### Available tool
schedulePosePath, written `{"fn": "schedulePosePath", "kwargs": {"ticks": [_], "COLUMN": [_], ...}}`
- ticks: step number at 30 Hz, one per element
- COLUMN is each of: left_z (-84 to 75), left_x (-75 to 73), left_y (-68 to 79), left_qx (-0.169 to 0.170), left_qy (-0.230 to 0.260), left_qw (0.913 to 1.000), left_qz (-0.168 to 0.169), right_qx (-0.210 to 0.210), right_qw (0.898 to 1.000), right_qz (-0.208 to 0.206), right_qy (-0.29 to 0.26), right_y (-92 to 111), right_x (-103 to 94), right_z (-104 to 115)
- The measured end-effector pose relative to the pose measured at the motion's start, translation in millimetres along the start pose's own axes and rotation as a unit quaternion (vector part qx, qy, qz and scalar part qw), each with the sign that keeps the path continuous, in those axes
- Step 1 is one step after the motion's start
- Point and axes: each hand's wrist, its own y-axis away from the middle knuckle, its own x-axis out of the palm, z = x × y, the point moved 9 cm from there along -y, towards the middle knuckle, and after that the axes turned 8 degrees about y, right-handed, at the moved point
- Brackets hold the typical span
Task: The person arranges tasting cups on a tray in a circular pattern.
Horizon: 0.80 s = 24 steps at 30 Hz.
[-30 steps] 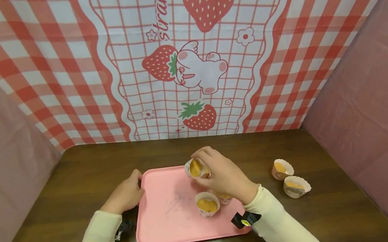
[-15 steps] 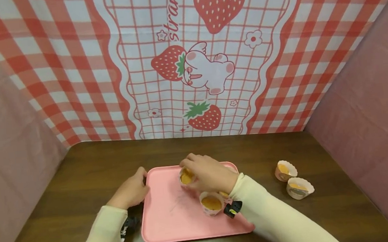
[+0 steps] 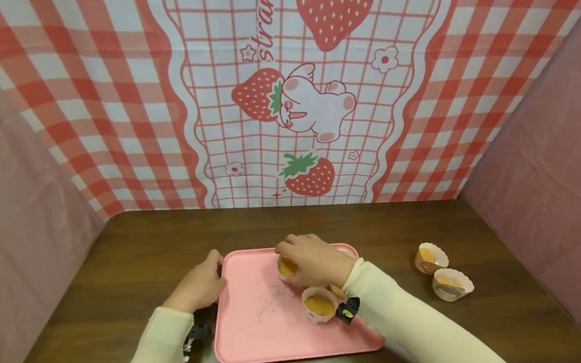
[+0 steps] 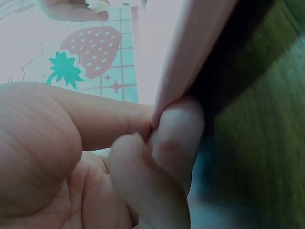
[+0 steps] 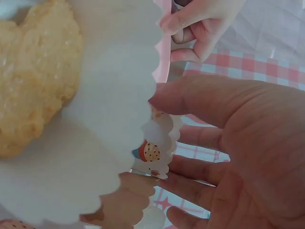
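The left hand [image 3: 198,283] pinches the left rim of a pink tray [image 3: 262,334]; thumb and fingers close on that rim in the left wrist view. Over the tray's far part, the right hand [image 3: 318,260] holds a cupcake [image 3: 286,266] in a paper cup, its thumb at the scalloped rim and its fingers on the far side. Another cupcake [image 3: 319,306] sits on the tray just below that hand, and fills the left of the right wrist view. A third cupcake [image 3: 337,291] beside it is mostly hidden by the right wrist.
On the brown table [image 3: 123,288], right of the tray, two more cupcakes stand side by side, one farther back [image 3: 431,258] and one nearer [image 3: 452,284]. A checked strawberry cloth [image 3: 267,149] hangs behind the table, with pink cloth at both sides.
The right hand has moved left and down with its cupcake to the tray's far part, then slightly right. The left hand keeps its hold on the rim. The head view has shifted a little.
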Motion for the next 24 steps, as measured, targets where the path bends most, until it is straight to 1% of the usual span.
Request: {"fn": "schedulePosePath", "kwargs": {"ticks": [7,10,14,17,20,22,24], "left_z": [1.5,0.3,-1.6,-2.1,-1.8,-1.0,0.2], "left_x": [2.0,1.9,1.1,0.9,1.4,1.5,1.7], "left_y": [0.0,0.1,0.8,1.7,2.2,2.2,2.1], "left_qx": [-0.013,-0.010,-0.004,-0.006,-0.012,-0.015,-0.016], "left_qy": [0.012,0.014,0.015,0.019,0.024,0.024,0.024], "left_qw": [0.9998,0.9998,0.9999,0.9998,0.9996,0.9995,0.9995], "left_qz": [0.007,0.007,0.004,0.006,0.012,0.014,0.015], "right_qx": [-0.001,0.003,0.007,0.003,0.005,0.014,0.035], "right_qw": [1.000,1.000,0.999,0.998,0.996,0.993,0.989], "right_qz": [-0.001,0.003,0.009,0.006,-0.022,-0.057,-0.094], "right_qy": [-0.003,-0.010,-0.034,-0.066,-0.087,-0.098,-0.107], "right_y": [-1.7,-0.7,2.0,5.7,12.9,20.1,29.2], "right_x": [4.2,4.4,4.6,3.5,-2.8,-10.1,-17.8], "right_z": [-5.7,-7.3,-8.6,-11.1,-18.2,-25.6,-34.6]}}
